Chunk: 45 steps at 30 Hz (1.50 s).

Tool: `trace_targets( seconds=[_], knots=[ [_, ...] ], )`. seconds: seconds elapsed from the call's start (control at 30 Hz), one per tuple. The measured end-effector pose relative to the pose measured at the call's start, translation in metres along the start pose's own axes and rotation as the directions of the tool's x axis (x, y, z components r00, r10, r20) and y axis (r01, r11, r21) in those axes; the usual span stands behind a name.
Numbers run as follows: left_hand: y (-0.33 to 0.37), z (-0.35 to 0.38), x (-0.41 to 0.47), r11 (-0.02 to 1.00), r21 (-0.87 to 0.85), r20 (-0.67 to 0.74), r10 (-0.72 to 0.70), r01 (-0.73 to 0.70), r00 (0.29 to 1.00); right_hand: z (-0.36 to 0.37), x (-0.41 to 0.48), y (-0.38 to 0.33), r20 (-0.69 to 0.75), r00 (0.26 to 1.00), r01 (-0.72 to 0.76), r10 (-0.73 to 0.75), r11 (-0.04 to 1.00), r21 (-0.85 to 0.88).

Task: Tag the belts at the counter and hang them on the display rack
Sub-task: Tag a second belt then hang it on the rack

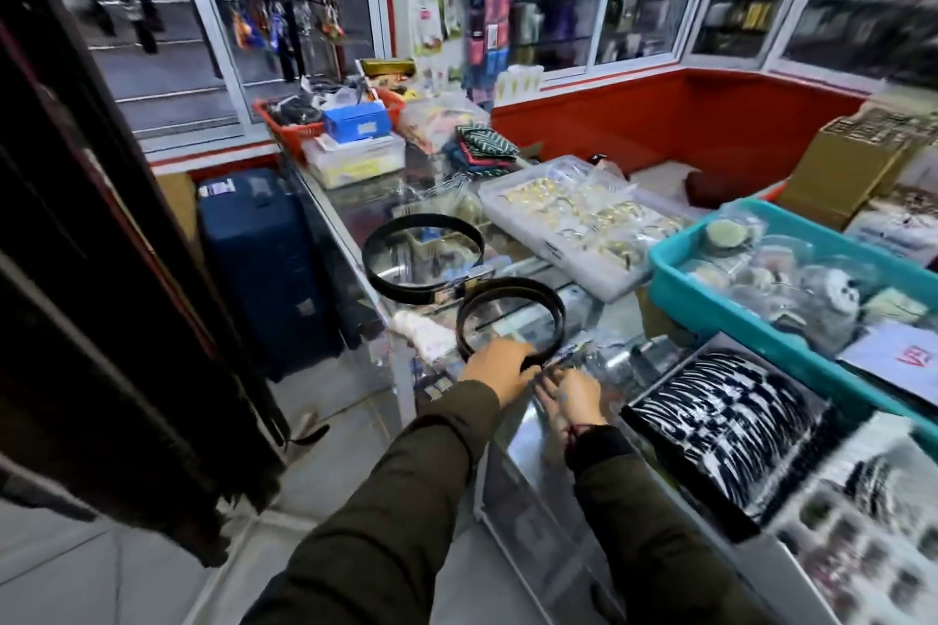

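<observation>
Belts (510, 315), two black loops, standing on edge, glass counter (355, 206)

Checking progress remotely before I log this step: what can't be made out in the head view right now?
- Tag on the near belt: left hand covers that edge.
- What the right hand pinches: small, blurred.
- Far belt: tag too small to tell.
- Display rack: window shelves are motion-blurred.

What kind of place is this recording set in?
Most likely a small accessories shop: a glass counter carries coiled belts and a tray of gold trinkets, with packaged goods hanging on the wall display.
</observation>
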<state>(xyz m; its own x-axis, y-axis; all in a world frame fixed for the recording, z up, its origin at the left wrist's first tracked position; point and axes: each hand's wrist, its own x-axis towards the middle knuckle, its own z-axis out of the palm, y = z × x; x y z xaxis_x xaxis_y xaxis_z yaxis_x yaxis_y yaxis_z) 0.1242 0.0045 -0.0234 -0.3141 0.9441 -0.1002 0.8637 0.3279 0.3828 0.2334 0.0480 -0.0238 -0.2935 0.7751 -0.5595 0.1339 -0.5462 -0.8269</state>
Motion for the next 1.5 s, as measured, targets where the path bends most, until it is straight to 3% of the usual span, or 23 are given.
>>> trace_targets(
  seconds=[0.2, 0.3, 0.4, 0.5, 0.73, 0.87, 1.0, 1.13, 1.23, 1.33, 1.5],
  knots=[
    [0.005, 0.006, -0.014, 1.0, 0.013, -0.084, -0.014, 0.015, 0.996, -0.004, 0.0, -0.003, 0.035, 0.996, -0.088, 0.081, 0.942, 0.324],
    [0.004, 0.002, -0.025, 0.989, -0.146, -0.217, -0.025, -0.007, 0.976, -0.001, -0.004, -0.003, 0.106, 0.994, -0.088, 0.04, 0.861, 0.5],
    [0.002, -0.011, -0.039, 0.924, -0.375, -0.377, -0.079, -0.074, 0.923, 0.011, -0.018, -0.016, 0.129, 0.981, 0.052, -0.143, 0.842, 0.537],
    [-0.002, -0.028, -0.055, 0.897, -0.418, -0.599, -0.152, -0.145, 0.786, 0.032, -0.032, -0.032, 0.181, 0.929, 0.19, -0.324, 0.834, 0.518],
    [-0.039, -0.07, -0.11, 0.853, -0.501, -0.789, -0.383, -0.143, 0.481, 0.107, -0.074, -0.05, 0.477, 0.729, 0.343, -0.49, 0.866, 0.365],
    [-0.067, -0.095, -0.156, 0.877, -0.464, -0.859, -0.41, -0.125, 0.307, 0.159, -0.109, -0.051, 0.642, 0.573, 0.406, -0.509, 0.857, 0.317],
    [-0.092, -0.121, -0.197, 0.878, -0.476, -0.871, -0.462, -0.056, 0.169, 0.207, -0.153, -0.048, 0.754, 0.41, 0.432, -0.513, 0.838, 0.335],
    [-0.109, -0.153, -0.236, 0.843, -0.532, -0.847, -0.528, 0.077, -0.06, 0.253, -0.198, -0.05, 0.806, 0.256, 0.476, -0.533, 0.796, 0.375],
    [-0.128, -0.19, -0.269, 0.889, -0.456, -0.887, -0.457, -0.035, -0.063, 0.284, -0.233, -0.058, 0.817, 0.165, 0.476, -0.553, 0.77, 0.425],
    [-0.141, -0.232, -0.299, 0.808, -0.533, -0.823, -0.564, -0.25, -0.067, 0.314, -0.265, -0.07, 0.83, 0.084, 0.444, -0.551, 0.767, 0.464],
    [-0.157, -0.299, -0.338, 0.815, -0.466, -0.838, -0.531, -0.343, -0.122, 0.361, -0.322, -0.097, 0.814, 0.005, 0.423, -0.581, 0.739, 0.525]
  ],
)
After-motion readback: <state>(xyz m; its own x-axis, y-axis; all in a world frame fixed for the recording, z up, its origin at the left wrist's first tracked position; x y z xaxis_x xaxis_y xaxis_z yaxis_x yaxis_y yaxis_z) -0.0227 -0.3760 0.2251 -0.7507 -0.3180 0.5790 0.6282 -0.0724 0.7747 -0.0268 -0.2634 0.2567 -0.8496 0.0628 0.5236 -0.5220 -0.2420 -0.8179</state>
